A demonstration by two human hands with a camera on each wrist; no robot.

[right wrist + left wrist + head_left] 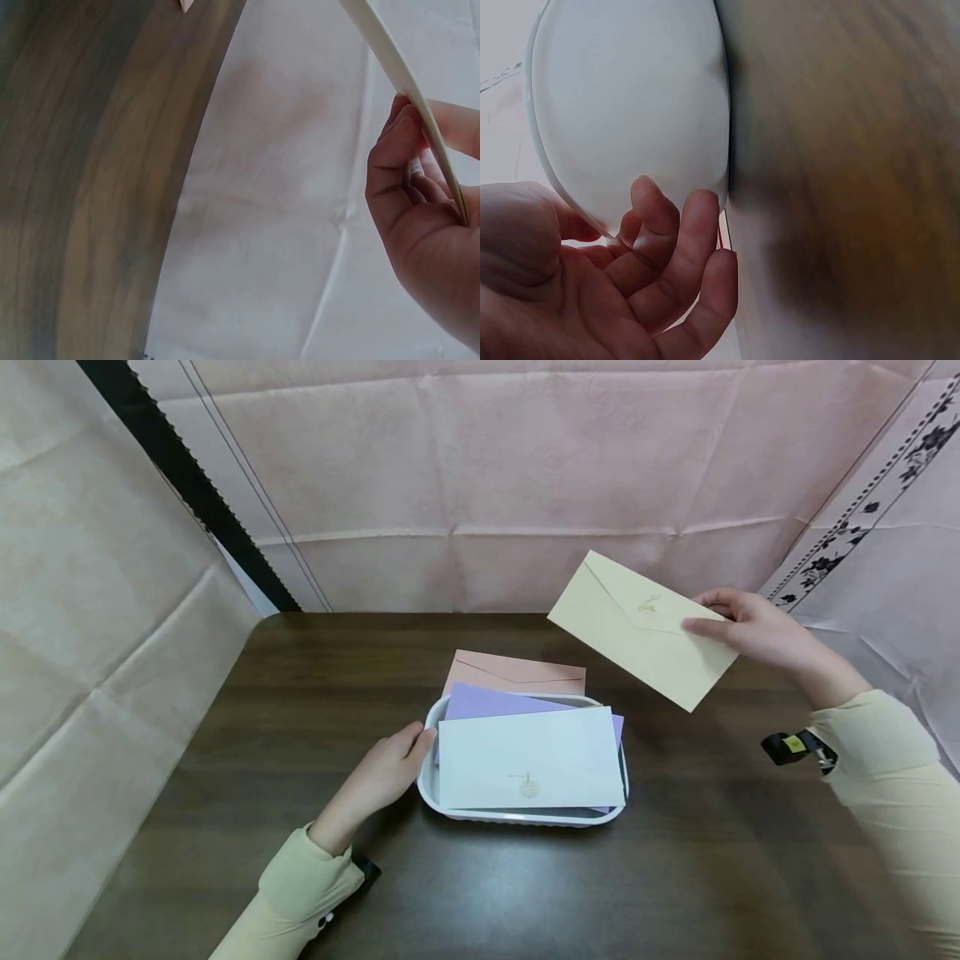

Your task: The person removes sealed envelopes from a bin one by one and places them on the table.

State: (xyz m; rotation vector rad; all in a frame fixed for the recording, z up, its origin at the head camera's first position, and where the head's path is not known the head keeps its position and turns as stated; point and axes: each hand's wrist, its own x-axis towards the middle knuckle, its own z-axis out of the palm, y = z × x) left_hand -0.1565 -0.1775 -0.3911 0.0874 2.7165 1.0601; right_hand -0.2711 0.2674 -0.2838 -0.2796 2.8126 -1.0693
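Note:
A pale yellow envelope (637, 618) with a small gold print is held in the air by my right hand (757, 631), thumb on the front face and fingers behind. In the right wrist view the envelope (397, 67) shows edge-on in the pinch. My left hand (386, 772) grips the left end of a white basket (427, 785), thumb over the rim and fingers below, as the left wrist view of the basket (637, 90) shows. On the basket lie a white envelope (525, 760) with a gold print and, under it, a purple envelope (487, 700), largely covered.
A pink envelope (517, 672) shows behind the basket's far rim; its lower part is hidden. All this is on a dark wooden table (300, 710). Light cloth (465, 460) hangs beyond its far edge and along both sides.

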